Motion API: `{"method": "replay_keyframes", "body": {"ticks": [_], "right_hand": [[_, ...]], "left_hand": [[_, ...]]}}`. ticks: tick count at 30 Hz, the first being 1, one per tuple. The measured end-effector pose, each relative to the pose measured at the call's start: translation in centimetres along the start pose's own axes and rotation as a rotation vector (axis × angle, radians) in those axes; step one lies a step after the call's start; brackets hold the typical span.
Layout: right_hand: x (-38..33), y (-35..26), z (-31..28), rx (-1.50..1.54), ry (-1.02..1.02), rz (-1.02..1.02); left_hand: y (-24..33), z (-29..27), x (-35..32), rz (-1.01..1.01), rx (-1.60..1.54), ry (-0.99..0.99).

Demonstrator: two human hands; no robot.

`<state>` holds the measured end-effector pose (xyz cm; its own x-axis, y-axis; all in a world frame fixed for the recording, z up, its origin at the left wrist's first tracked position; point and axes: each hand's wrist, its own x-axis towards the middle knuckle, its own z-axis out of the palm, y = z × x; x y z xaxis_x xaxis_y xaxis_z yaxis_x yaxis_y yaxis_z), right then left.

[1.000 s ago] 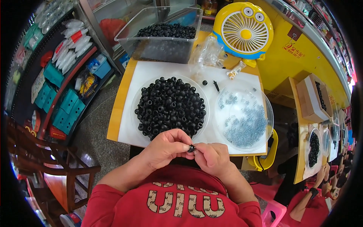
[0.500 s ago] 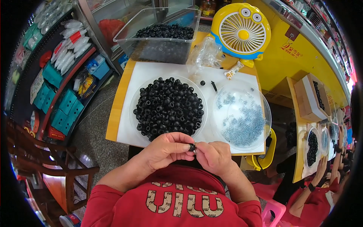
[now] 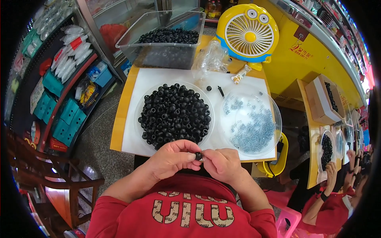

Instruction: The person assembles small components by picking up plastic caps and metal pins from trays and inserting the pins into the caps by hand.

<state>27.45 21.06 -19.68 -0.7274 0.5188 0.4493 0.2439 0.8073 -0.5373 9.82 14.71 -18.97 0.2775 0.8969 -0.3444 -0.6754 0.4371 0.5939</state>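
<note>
Between the thumb and fingers of my left hand [image 3: 170, 159] is a small round black piece [image 3: 198, 156], hollow like those in the dish. My right hand [image 3: 223, 163] is pinched closed against its right side; what those fingertips hold is too small to make out. Just beyond my left hand, a round clear dish [image 3: 138, 127] is heaped with black hollow pieces [image 3: 174, 115]. A second clear dish [image 3: 279, 133], on the right, holds many tiny clear bluish pieces [image 3: 254, 131].
A clear bin [image 3: 158, 55] of black pieces stands at the table's far side. Beside it are a crumpled plastic bag [image 3: 212, 57], a yellow fan [image 3: 250, 35] and a small tube [image 3: 241, 74]. A yellow bucket [image 3: 281, 160] is below right. People work at another table [image 3: 314, 158].
The black piece has turned in my left fingers, showing a rounder side. My right fingertips have shifted slightly left and stay pinched beside it. The view has shifted a little.
</note>
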Motion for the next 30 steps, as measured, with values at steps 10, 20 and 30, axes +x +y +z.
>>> {"method": "replay_keyframes", "body": {"ticks": [10, 20, 30], "right_hand": [[0.5, -0.8, 0.2, 0.4, 0.065, 0.223], [0.1, -0.8, 0.6, 0.382, 0.109, 0.193], [-0.2, -0.3, 0.1, 0.259, -0.057, 0.33]], "left_hand": [[-0.4, -0.4, 0.1, 0.078, -0.018, 0.005], [-0.8, 0.1, 0.5, 0.161, 0.123, 0.102], [-1.5, -0.2, 0.9, 0.115, 0.078, 0.134]]}}
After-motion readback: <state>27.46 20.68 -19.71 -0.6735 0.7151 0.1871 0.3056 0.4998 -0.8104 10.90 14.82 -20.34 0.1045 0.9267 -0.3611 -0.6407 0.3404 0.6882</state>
